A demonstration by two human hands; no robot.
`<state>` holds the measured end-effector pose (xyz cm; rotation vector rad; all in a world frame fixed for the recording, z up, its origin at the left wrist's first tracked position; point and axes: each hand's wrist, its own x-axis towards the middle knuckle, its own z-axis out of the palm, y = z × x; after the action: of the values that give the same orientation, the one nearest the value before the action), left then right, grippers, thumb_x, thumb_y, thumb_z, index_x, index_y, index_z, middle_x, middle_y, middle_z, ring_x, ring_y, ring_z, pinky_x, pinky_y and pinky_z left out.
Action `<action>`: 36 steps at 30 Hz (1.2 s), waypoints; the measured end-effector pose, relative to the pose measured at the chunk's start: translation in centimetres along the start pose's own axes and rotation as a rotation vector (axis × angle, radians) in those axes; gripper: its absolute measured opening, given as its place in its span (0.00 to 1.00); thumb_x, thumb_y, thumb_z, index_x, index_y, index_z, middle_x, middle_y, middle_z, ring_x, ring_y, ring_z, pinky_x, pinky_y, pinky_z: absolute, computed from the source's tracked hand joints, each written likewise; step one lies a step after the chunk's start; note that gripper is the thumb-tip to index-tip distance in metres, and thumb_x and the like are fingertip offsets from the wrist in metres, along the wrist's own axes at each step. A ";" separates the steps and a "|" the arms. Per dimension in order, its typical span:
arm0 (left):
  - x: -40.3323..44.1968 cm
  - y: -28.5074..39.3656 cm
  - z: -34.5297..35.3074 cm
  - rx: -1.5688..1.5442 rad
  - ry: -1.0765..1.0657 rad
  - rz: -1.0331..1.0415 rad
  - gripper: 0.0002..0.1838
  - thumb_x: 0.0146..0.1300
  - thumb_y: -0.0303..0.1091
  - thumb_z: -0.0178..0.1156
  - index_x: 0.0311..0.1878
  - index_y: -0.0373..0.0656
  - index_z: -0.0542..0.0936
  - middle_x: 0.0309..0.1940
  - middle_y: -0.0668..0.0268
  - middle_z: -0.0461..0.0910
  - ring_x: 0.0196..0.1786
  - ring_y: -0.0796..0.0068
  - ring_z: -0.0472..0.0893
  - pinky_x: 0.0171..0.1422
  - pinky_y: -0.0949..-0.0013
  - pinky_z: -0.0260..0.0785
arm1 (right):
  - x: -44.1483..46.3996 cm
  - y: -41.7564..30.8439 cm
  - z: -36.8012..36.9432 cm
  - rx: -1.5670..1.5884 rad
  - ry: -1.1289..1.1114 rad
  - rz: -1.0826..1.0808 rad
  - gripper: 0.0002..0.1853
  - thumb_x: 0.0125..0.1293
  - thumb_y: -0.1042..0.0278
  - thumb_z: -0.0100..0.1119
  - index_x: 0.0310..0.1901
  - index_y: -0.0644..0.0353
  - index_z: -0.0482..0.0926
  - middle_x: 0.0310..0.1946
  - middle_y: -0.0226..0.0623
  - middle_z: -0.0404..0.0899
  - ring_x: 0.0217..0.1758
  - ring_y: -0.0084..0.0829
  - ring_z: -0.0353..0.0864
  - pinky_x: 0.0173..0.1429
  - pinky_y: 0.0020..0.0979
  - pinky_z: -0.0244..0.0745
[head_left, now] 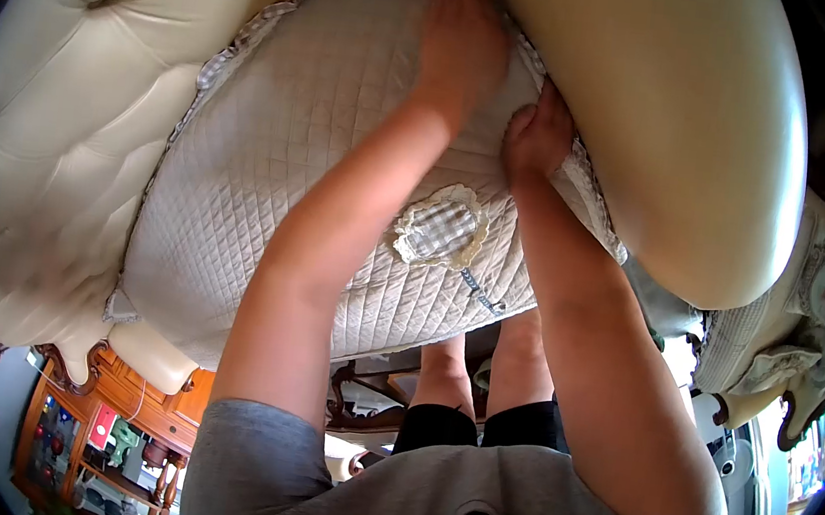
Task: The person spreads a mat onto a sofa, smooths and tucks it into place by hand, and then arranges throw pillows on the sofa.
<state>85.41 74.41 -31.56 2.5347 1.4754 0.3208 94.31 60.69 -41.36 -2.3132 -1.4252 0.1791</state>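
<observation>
A beige quilted seat cover (264, 141) with a ruffled checked trim lies over the seat of a cream leather sofa. My left hand (465, 47) is stretched out flat on the far part of this cover, near the crease by the armrest, and is slightly blurred. Closer to me, my right hand (540, 138) presses at the cover's right edge. Its thumb stands apart, and its fingertips go into the gap against the armrest (668, 124), partly hidden. A checked patch (444, 229) with a lace border shows on the cover between my forearms.
The tufted sofa back (75, 122) rises on the left. A wooden cabinet (132, 394) with objects on its shelves stands at lower left. Carved wooden furniture (372, 399) shows behind my legs. Another seat with a fabric cover (747, 323) is at far right.
</observation>
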 end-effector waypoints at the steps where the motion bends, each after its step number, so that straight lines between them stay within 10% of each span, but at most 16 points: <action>1: -1.2 0.7 0.8 0.083 0.076 0.008 0.27 0.66 0.37 0.48 0.62 0.26 0.68 0.64 0.38 0.66 0.65 0.43 0.68 0.69 0.50 0.60 | -0.1 -0.1 -0.2 -0.012 0.002 -0.003 0.25 0.64 0.66 0.42 0.63 0.62 0.68 0.60 0.51 0.72 0.61 0.53 0.71 0.65 0.46 0.65; 5: -2.4 1.5 3.7 0.405 0.283 0.244 0.29 0.66 0.36 0.47 0.65 0.24 0.65 0.66 0.36 0.61 0.70 0.41 0.61 0.75 0.49 0.51 | 0.0 -0.1 -0.3 0.036 0.021 -0.015 0.26 0.63 0.66 0.42 0.64 0.61 0.68 0.60 0.52 0.71 0.61 0.53 0.71 0.66 0.46 0.65; 7: -1.7 2.8 2.4 0.317 -0.074 0.125 0.30 0.65 0.36 0.47 0.66 0.23 0.63 0.66 0.32 0.59 0.71 0.38 0.58 0.76 0.50 0.48 | -0.2 -0.1 -0.2 0.020 0.026 0.000 0.27 0.62 0.66 0.44 0.65 0.61 0.67 0.60 0.52 0.71 0.62 0.52 0.71 0.66 0.46 0.65; 13: -2.6 2.8 5.6 0.159 0.131 -0.004 0.28 0.61 0.43 0.57 0.58 0.30 0.74 0.65 0.50 0.68 0.69 0.52 0.65 0.72 0.52 0.56 | -0.2 0.0 -0.3 0.031 -0.076 0.089 0.27 0.64 0.62 0.45 0.65 0.58 0.68 0.61 0.44 0.73 0.64 0.45 0.71 0.66 0.44 0.65; 26: -4.9 4.2 5.2 -0.121 -0.057 0.141 0.27 0.66 0.41 0.53 0.63 0.34 0.70 0.65 0.52 0.68 0.71 0.56 0.62 0.74 0.50 0.51 | -1.1 1.4 2.1 -0.039 0.072 0.000 0.24 0.67 0.56 0.46 0.60 0.58 0.73 0.58 0.41 0.76 0.61 0.41 0.74 0.65 0.40 0.68; 28: -2.3 4.2 4.1 0.083 -0.549 0.156 0.26 0.63 0.34 0.48 0.63 0.33 0.71 0.63 0.48 0.70 0.70 0.56 0.64 0.74 0.56 0.53 | -0.9 0.8 1.1 0.013 0.117 -0.020 0.26 0.65 0.54 0.50 0.61 0.60 0.72 0.57 0.44 0.76 0.60 0.44 0.75 0.65 0.40 0.67; 36: -3.8 1.5 4.5 -0.268 -0.170 0.301 0.26 0.64 0.39 0.52 0.63 0.36 0.71 0.65 0.51 0.69 0.71 0.55 0.62 0.74 0.50 0.51 | -0.6 1.1 0.9 0.077 0.111 0.013 0.24 0.63 0.61 0.46 0.59 0.59 0.73 0.55 0.45 0.78 0.57 0.45 0.76 0.63 0.41 0.69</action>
<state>86.07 70.16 -35.78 2.4876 0.9227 0.3130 94.65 60.01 -42.70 -2.2341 -1.3263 0.1056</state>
